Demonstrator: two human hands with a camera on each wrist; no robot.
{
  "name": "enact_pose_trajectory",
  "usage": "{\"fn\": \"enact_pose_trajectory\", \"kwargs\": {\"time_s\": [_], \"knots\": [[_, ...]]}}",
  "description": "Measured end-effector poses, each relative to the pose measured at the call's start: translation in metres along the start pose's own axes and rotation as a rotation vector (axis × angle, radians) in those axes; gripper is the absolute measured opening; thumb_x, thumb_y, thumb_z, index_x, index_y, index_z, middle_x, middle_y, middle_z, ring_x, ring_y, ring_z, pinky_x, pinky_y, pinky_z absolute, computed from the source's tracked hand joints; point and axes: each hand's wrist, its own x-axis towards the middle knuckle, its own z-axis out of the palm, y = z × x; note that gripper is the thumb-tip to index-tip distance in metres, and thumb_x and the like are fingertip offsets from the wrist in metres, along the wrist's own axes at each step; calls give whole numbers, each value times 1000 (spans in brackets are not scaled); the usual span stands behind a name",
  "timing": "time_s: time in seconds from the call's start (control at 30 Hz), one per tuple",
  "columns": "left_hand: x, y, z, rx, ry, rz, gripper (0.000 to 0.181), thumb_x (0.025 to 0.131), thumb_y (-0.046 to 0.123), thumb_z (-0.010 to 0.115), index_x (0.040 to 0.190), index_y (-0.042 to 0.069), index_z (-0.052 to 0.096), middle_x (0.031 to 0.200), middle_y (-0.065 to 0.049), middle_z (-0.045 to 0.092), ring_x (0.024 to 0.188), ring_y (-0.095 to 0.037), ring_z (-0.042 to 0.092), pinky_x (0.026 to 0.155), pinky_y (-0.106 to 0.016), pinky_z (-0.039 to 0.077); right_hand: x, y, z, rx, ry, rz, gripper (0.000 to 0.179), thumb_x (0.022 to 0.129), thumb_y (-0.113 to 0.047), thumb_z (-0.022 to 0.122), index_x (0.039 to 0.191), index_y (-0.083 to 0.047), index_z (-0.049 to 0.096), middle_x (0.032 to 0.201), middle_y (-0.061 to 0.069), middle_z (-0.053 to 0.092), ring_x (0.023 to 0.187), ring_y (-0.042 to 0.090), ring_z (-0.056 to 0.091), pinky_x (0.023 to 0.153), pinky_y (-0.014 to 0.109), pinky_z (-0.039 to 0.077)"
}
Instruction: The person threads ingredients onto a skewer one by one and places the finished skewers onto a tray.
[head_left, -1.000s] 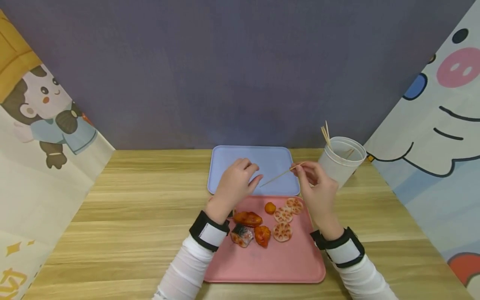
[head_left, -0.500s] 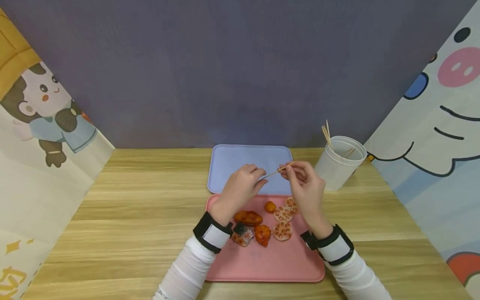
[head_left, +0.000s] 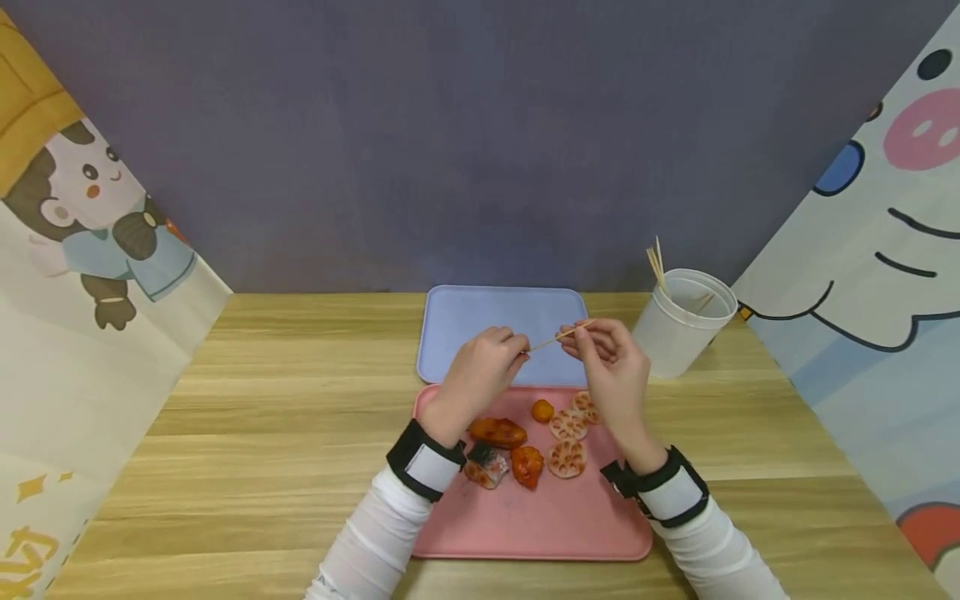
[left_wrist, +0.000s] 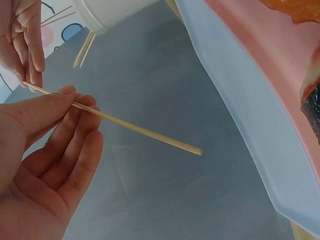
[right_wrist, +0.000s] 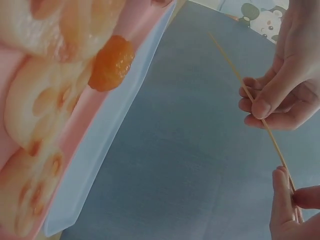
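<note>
A thin wooden skewer [head_left: 546, 342] spans the gap between both hands, over the blue tray [head_left: 450, 308]. My left hand [head_left: 482, 371] pinches it between thumb and fingertips; in the left wrist view a blunt length of the skewer [left_wrist: 137, 129] sticks out past that grip. My right hand [head_left: 618, 371] pinches the other part of the skewer, with the thumb [right_wrist: 309, 197] pressed against it. Below the hands, a pink tray [head_left: 555, 533] bears lotus root slices [head_left: 567, 459], an orange ball [head_left: 542, 410], a glazed brown piece [head_left: 498, 432], a dark-skinned fish-like piece [head_left: 486, 467] and a red-orange chunk [head_left: 527, 467].
A white cup [head_left: 678, 333] with several skewers [head_left: 656, 267] stands at the back right, close to my right hand. Behind the wooden table [head_left: 285, 433] rises a grey backdrop [head_left: 495, 150], with cartoon-printed panels on both sides.
My right hand has shifted left with the skewer. My left hand, earlier apart from the skewer, has closed its thumb and fingers on it.
</note>
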Motion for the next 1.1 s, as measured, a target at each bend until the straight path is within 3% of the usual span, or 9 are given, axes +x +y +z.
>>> {"fn": "enact_pose_trajectory", "kwargs": {"time_s": [0.1, 0.2, 0.37, 0.5, 0.63, 0.8, 0.9, 1.1], "knots": [[1, 0, 0, -15, 40, -9, 5, 90, 17, 66, 89, 12, 69, 79, 1, 63, 73, -13, 60, 64, -24, 51, -1, 1, -1, -14, 1, -14, 17, 94, -2, 53, 106, 9, 59, 94, 29, 67, 83, 15, 71, 74, 29, 57], [2, 1, 0, -83, 126, -34, 8, 89, 18, 67, 89, 12, 71, 81, 1, 67, 70, -11, 62, 62, -23, 51, -1, 1, -3, -46, 0, -26, 22, 96, -3, 50, 115, 4, 59, 96, 27, 68, 84, 15, 71, 75, 28, 57], [4, 4, -5, -339, 299, -124, 10, 87, 18, 69, 88, 8, 73, 83, -2, 72, 68, -8, 65, 63, -18, 52, 0, -17, -7, -103, -3, -13, 25, 94, 3, 52, 118, 5, 59, 97, 28, 67, 85, 17, 71, 76, 24, 56], [5, 5, -10, -559, 371, -223, 10, 86, 18, 71, 87, 8, 73, 81, -3, 73, 68, -8, 67, 64, -16, 54, 1, -32, -10, -143, -31, 24, 25, 92, 2, 56, 116, 7, 60, 99, 29, 67, 85, 20, 71, 76, 22, 56], [5, 6, -11, -770, 363, -297, 9, 85, 13, 71, 87, 5, 73, 80, -7, 73, 68, -14, 69, 63, -20, 56, 0, -38, -14, -166, -68, 44, 25, 90, 3, 59, 114, 8, 62, 100, 28, 68, 87, 18, 71, 77, 21, 55], [5, 8, -10, -960, 309, -348, 9, 85, 4, 69, 89, -4, 70, 83, -18, 71, 70, -29, 70, 65, -26, 58, -4, -41, -18, -213, -123, 58, 25, 88, 4, 62, 113, 7, 64, 99, 24, 70, 87, 10, 70, 77, 18, 54], [5, 10, -10, -1018, 287, -359, 9, 85, 3, 68, 90, -5, 70, 86, -19, 71, 72, -29, 70, 67, -28, 58, -7, -41, -21, -249, -162, 70, 26, 87, 3, 63, 113, 6, 64, 99, 22, 70, 87, 8, 70, 76, 16, 54], [4, 13, -10, -1065, 293, -346, 10, 86, 10, 69, 89, 0, 70, 89, -15, 72, 73, -20, 71, 68, -30, 58, -16, -33, -26, -295, -221, 99, 26, 88, 1, 63, 114, 3, 65, 99, 20, 71, 88, 16, 71, 75, 14, 53]]}}
